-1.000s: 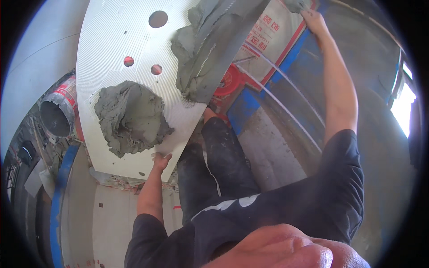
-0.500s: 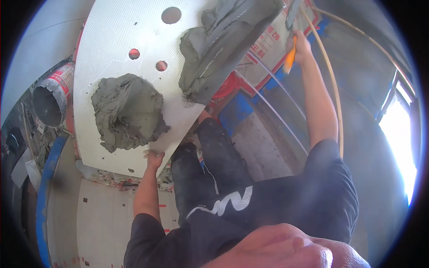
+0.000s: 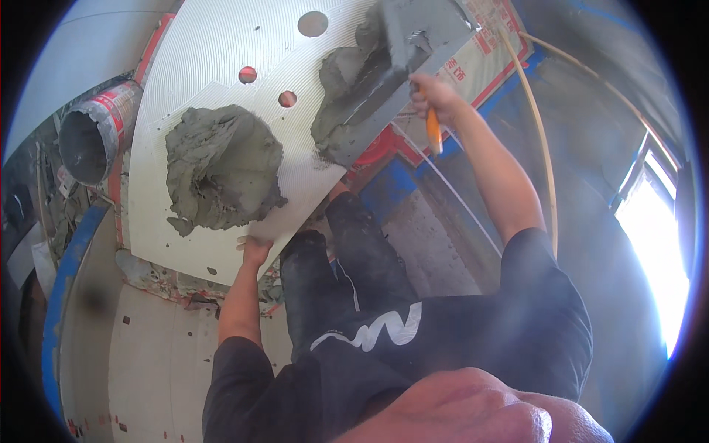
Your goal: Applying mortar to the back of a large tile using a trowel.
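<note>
A large white tile (image 3: 221, 29) with a finely ribbed face and round holes lies tilted before me. On it sits a rough heap of grey mortar (image 3: 244, 177), and a second, smeared band of mortar (image 3: 343, 77) runs along its right edge. My right hand (image 3: 436, 97) is closed round the orange handle (image 3: 433, 129) of a trowel. The grey trowel blade (image 3: 401, 52) meets the smeared mortar at the upper right. My left hand (image 3: 256, 251) grips the tile's near edge, below the mortar heap.
To the left, an open grey pipe (image 3: 87, 148) with a red-and-white wrap stands among debris. A curved blue strip (image 3: 74, 273) lies below it. A bent pale hose (image 3: 538, 118) and a white cord (image 3: 461, 196) run at the right. A bright window (image 3: 653, 236) is far right.
My right hand has swung left with the trowel, bringing its blade from beyond the tile's right edge onto the mortar. My left hand stays at the tile's near edge.
</note>
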Tool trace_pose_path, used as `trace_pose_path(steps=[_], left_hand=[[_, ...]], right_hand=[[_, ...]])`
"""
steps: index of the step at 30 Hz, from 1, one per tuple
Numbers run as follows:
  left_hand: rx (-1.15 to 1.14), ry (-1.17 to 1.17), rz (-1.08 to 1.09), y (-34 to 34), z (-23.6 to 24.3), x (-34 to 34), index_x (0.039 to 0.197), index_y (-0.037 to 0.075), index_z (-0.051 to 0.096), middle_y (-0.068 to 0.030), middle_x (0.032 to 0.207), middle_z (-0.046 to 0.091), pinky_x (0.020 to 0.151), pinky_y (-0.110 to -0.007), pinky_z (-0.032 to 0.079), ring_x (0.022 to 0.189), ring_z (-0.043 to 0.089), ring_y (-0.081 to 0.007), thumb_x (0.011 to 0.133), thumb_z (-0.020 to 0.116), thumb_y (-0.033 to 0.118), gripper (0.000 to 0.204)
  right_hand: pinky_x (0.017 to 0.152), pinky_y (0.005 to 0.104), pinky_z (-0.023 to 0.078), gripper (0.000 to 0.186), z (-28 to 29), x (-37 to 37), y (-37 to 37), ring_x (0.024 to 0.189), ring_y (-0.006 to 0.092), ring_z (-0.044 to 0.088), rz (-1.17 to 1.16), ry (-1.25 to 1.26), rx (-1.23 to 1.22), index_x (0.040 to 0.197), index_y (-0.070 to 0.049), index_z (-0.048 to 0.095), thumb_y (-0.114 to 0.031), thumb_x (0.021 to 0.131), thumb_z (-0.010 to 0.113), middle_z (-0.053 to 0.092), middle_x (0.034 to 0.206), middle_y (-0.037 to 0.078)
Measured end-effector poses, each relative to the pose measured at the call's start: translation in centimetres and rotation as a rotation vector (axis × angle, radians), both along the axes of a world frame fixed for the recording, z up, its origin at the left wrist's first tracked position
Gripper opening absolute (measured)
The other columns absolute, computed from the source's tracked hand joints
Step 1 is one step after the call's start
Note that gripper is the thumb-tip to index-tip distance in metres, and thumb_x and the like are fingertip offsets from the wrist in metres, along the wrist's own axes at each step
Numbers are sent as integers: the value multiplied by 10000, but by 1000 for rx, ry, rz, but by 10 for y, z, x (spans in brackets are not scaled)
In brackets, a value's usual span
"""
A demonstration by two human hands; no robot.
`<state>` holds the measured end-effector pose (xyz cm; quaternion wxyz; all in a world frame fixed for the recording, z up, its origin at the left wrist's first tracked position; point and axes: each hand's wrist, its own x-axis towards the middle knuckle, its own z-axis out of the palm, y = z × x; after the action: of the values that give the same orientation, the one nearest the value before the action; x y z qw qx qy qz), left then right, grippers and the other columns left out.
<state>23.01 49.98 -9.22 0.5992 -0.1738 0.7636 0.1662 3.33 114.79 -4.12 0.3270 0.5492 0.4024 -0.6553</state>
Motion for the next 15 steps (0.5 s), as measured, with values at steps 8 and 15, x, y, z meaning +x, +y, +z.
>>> trace_pose_path(steps=[8,15], left_hand=[[83,-119,-23,-11,-3,-10,1444,-209,292,-392,1442,482,1167,-432,372,1399,471,-447,828,794,428,1018],[98,-85,-44,13,7,-18,1452,-271,165,-466,1484,367,1222,-446,286,1451,347,-529,823,783,510,1178]], right_hand=[[447,300,332,260,43,57,-30,484,93,419,678,218,236,800,-134,553,-311,985,600,464,633,-36],[617,426,495,238,-5,88,-56,644,264,609,681,344,299,971,-34,619,-270,967,593,633,771,88]])
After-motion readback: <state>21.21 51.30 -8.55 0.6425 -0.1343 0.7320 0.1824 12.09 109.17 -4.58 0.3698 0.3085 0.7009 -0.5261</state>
